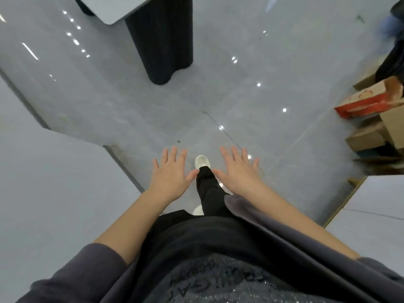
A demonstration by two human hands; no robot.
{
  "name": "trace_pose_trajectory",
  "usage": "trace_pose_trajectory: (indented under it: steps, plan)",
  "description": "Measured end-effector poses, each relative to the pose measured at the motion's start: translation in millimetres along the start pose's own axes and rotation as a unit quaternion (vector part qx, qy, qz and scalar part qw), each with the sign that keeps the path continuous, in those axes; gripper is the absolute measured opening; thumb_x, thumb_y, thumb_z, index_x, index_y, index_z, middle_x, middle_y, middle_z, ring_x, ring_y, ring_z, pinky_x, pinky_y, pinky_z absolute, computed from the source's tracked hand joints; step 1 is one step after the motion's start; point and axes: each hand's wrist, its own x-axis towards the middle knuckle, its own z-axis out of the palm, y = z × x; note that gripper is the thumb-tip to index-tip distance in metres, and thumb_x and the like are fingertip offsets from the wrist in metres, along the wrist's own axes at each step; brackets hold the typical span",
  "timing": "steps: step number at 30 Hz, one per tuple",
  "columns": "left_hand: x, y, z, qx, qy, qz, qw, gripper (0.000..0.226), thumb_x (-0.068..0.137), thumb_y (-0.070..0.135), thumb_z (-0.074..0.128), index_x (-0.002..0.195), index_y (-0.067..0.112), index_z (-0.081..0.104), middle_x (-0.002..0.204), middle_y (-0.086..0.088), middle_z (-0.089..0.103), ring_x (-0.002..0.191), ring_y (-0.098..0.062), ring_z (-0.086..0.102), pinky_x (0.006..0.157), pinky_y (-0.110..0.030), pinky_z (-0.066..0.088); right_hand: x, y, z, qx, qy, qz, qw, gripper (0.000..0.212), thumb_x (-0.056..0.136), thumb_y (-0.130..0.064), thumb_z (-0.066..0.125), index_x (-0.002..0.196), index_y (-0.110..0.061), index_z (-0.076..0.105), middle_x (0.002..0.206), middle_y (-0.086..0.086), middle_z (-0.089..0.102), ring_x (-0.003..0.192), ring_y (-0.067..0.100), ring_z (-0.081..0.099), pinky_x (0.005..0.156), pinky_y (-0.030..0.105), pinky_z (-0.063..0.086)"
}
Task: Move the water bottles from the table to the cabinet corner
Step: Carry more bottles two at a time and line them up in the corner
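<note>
Here, left hand (pixel 171 171) and right hand (pixel 237 169) spread empty.

Table top (pixel 113 7) running off upper edge, only one rounded corner showing. Dark ribbed pedestal (pixel 160 40) hiding its upper part under that corner. Cardboard boxes (pixel 369 125) getting cut by right edge, print too blurred to read. Dark blurred shape (pixel 393 25) smearing in top right corner, identity unclear. Rear white shoe (pixel 197 209) mostly hiding behind black trouser leg (pixel 208 189).
</note>
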Motion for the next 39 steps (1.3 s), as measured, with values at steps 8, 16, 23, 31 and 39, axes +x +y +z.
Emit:
trace_pose_trajectory:
  steps: [8, 16, 23, 31, 39]
  plan:
    - [65, -25, -75, -0.067, 0.062, -0.101, 0.991, 0.076, 0.096, 0.061, 0.031, 0.155, 0.023, 0.005, 0.164, -0.007, -0.001, 0.150, -0.028, -0.006, 0.117, -0.054, 0.003, 112, -54, -100, -0.105, -0.008, -0.112, 0.988, 0.076, 0.096, -0.065, 0.032, 0.156, -0.034, -0.004, 0.166, 0.006, -0.005, 0.151, 0.035, -0.011, 0.115, 0.065, -0.003]
    - [114, -73, -136, -0.125, 0.115, -0.182, 0.968, 0.076, 0.096, 0.060, 0.033, 0.156, 0.023, 0.005, 0.164, -0.008, -0.002, 0.149, -0.028, -0.006, 0.117, -0.055, 0.003, 184, -134, -163, -0.156, 0.002, -0.193, 0.969, 0.076, 0.096, -0.064, 0.034, 0.156, -0.034, -0.002, 0.166, 0.006, -0.003, 0.151, 0.035, -0.010, 0.116, 0.064, -0.002]
    - [169, -157, -196, -0.138, 0.141, -0.187, 0.962, 0.075, 0.097, 0.059, 0.033, 0.156, 0.022, 0.004, 0.163, -0.008, -0.003, 0.149, -0.028, -0.007, 0.117, -0.055, 0.003, 253, -228, -193, -0.161, 0.024, -0.216, 0.963, 0.076, 0.097, -0.062, 0.035, 0.156, -0.034, -0.003, 0.166, 0.006, -0.004, 0.151, 0.035, -0.011, 0.115, 0.064, -0.002]
    - [234, -277, -283, -0.112, 0.093, -0.159, 0.976, 0.076, 0.097, 0.060, 0.031, 0.156, 0.022, 0.001, 0.163, -0.008, -0.006, 0.149, -0.029, -0.010, 0.118, -0.055, 0.001, 323, -364, -225, -0.142, 0.021, -0.184, 0.973, 0.075, 0.099, -0.059, 0.034, 0.157, -0.031, -0.004, 0.166, 0.007, -0.008, 0.151, 0.035, -0.013, 0.116, 0.065, -0.004]
    - [303, -345, -358, -0.104, 0.076, -0.142, 0.981, 0.077, 0.096, 0.062, 0.031, 0.156, 0.021, 0.003, 0.163, -0.010, -0.003, 0.149, -0.030, -0.008, 0.117, -0.057, 0.004, 375, -447, -253, -0.113, 0.042, -0.143, 0.982, 0.075, 0.099, -0.060, 0.030, 0.157, -0.029, -0.007, 0.166, 0.008, -0.009, 0.150, 0.036, -0.013, 0.115, 0.064, -0.003]
